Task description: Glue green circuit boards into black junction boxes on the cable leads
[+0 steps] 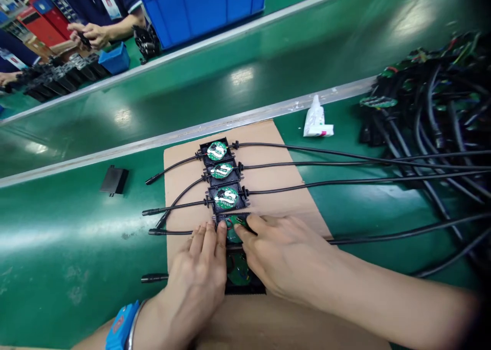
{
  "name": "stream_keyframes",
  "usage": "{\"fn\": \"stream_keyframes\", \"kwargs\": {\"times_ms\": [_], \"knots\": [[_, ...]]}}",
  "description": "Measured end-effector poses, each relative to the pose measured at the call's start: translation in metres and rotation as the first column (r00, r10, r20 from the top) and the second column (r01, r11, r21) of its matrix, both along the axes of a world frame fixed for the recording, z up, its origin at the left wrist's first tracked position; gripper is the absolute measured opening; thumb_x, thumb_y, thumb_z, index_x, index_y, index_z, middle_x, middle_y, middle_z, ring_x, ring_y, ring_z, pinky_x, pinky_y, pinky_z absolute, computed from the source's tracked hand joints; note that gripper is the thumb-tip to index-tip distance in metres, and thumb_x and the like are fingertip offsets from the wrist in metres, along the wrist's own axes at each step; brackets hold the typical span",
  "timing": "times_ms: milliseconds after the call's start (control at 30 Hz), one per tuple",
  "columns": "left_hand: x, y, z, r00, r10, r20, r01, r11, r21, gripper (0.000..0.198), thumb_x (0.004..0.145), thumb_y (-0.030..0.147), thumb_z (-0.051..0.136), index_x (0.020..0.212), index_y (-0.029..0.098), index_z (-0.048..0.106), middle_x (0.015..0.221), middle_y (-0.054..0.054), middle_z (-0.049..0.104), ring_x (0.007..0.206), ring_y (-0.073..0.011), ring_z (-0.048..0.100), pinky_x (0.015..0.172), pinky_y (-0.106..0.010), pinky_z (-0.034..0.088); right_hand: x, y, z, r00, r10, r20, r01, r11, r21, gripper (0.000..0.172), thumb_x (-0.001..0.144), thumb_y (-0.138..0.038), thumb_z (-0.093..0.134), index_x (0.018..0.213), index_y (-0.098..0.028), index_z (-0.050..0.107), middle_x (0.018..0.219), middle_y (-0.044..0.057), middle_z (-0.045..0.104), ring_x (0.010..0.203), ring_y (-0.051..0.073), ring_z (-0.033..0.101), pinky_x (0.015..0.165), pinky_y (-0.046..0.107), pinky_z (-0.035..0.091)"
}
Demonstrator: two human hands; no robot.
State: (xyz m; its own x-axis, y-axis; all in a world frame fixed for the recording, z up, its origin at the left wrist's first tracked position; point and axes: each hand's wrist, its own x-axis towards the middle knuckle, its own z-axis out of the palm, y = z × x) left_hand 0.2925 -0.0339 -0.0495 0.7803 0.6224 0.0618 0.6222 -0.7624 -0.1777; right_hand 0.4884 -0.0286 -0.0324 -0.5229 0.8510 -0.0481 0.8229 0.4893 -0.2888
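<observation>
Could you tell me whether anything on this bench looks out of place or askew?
One black cover lies alone on the green mat, left of the cardboard, apart from the column of housings. The white tube lies on its side.

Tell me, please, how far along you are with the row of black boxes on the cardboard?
The top three boxes look done: each green board carries white paste. The fourth box is in hand, with the left hand and right hand pressing their fingers on its board. The fifth box, between the hands, shows no white, so it seems left, as may the pile of cables.
</observation>
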Motion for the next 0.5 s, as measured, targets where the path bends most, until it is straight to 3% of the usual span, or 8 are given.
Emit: {"fn": "stream_keyframes", "kwargs": {"times_ms": [133,233,300,400,500], "knots": [[-0.003,0.008,0.012,0.997,0.069,0.047,-0.062,0.987,-0.148,0.056,0.073,0.003,0.039,0.127,0.004,0.051,0.104,-0.016,0.067,0.086,-0.0247,0.066,0.068,-0.035,0.059,0.014,0.004,0.012,0.996,0.033,-0.077,-0.045,0.986,-0.158,0.024,0.084,-0.022,0.049,0.103,-0.017,0.062,0.085,0.006,0.066,0.073,0.020,0.062,0.062,0.029,0.039],[-0.007,0.011,0.020,0.978,0.095,0.188,-0.057,0.979,-0.198,0.050,0.080,0.004,0.040,0.130,0.008,0.049,0.116,-0.016,0.062,0.095,-0.0249,0.063,0.075,-0.039,0.058,0.025,0.004,0.022,0.995,0.017,-0.100,-0.043,0.964,-0.263,0.027,0.083,-0.021,0.050,0.109,-0.017,0.053,0.087,0.005,0.065,0.077,0.020,0.062,0.065,0.029,0.041],[-0.006,0.013,0.021,0.960,0.045,0.276,0.011,0.980,-0.199,0.040,0.085,0.007,0.042,0.124,0.011,0.053,0.118,-0.014,0.060,0.099,-0.0248,0.061,0.082,-0.041,0.055,0.029,0.002,0.025,0.997,-0.019,-0.072,-0.004,0.951,-0.308,0.022,0.082,-0.018,0.049,0.104,-0.015,0.050,0.081,0.004,0.064,0.071,0.019,0.060,0.062,0.028,0.040],[-0.001,0.020,0.017,0.942,-0.076,0.326,0.177,0.940,-0.292,0.026,0.089,0.009,0.045,0.109,0.014,0.060,0.110,-0.009,0.063,0.096,-0.0221,0.059,0.085,-0.039,0.052,0.029,-0.003,0.020,0.999,-0.042,-0.015,0.037,0.964,-0.263,0.012,0.081,-0.012,0.048,0.093,-0.016,0.050,0.076,0.003,0.060,0.067,0.018,0.058,0.060,0.027,0.039],[0.003,0.027,0.011,0.938,-0.075,0.339,0.210,0.900,-0.381,0.025,0.089,0.008,0.046,0.106,0.016,0.062,0.109,-0.006,0.065,0.097,-0.0205,0.059,0.088,-0.039,0.049,0.027,-0.009,0.008,1.000,-0.012,0.015,0.013,0.995,-0.102,0.013,0.081,-0.008,0.045,0.086,-0.017,0.053,0.074,0.003,0.058,0.062,0.018,0.054,0.056,0.028,0.036]]}}
